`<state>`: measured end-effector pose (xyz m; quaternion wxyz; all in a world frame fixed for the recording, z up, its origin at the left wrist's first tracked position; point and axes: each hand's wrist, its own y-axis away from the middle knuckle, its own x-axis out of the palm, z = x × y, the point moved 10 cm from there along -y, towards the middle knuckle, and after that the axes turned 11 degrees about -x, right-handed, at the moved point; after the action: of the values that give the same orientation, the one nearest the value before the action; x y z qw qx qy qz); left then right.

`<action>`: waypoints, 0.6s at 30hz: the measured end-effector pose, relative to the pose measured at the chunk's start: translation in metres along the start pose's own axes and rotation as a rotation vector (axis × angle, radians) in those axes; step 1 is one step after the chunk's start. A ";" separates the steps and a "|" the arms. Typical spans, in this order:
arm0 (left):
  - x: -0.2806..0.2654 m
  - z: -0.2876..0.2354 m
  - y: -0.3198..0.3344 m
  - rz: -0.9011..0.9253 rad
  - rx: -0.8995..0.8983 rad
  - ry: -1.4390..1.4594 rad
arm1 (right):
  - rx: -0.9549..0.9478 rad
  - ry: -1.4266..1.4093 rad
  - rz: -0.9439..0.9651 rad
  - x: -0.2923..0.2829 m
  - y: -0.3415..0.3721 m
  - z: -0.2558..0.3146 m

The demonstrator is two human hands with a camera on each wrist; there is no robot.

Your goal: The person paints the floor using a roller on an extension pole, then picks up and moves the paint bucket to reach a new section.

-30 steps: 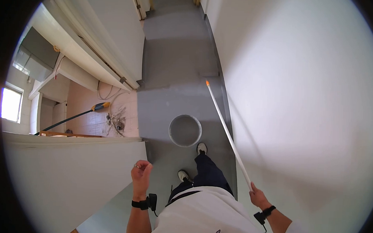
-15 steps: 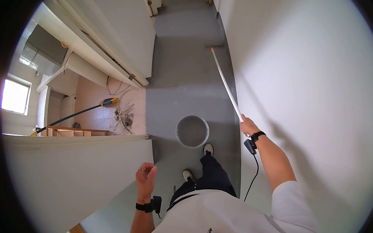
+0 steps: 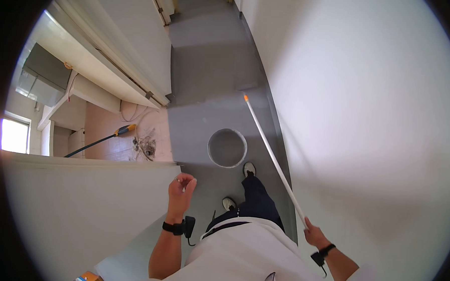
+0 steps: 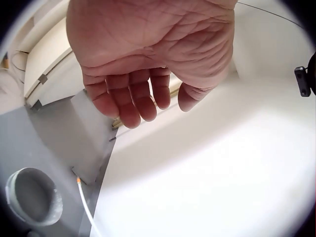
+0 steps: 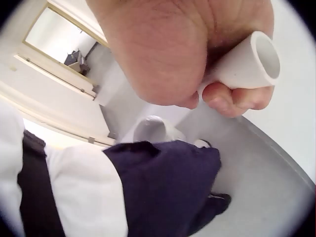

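- We see the long white tubular pole with an orange tip (image 3: pixel 275 159) slanting over the smooth grey floor (image 3: pixel 203 69), its tip near the floor's right edge, along the plain white wall (image 3: pixel 366 121).
- The person's right hand (image 3: pixel 317 234) grips the pole near its upper end; the left hand (image 3: pixel 181 191) holds nothing, fingers loosely bent.
- We judge the pole light, stiff and smooth, liable to twist in a damp palm; at that length, a second hold lower down should steady it.
- The head view gives us the pole's whole run and the round grey bucket with a pale rim (image 3: pixel 227 166) just beside one pale shoe (image 3: pixel 249 169).
- Only the right wrist view shows us the pole's hollow end jutting past curled fingers; the left wrist view shows a thin dark bar (image 4: pixel 75 171) at the tip more sharply.
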<state>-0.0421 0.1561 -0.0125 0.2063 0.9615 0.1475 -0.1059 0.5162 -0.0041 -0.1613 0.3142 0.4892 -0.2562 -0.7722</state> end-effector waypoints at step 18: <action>-0.077 0.086 0.092 -0.048 -0.021 -0.048 | -0.169 0.189 0.017 -0.014 0.032 0.043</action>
<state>-0.0962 0.0205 -0.0355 0.2174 0.9526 0.1664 -0.1324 0.4885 -0.0112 -0.1140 0.3835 0.5295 -0.1636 -0.7388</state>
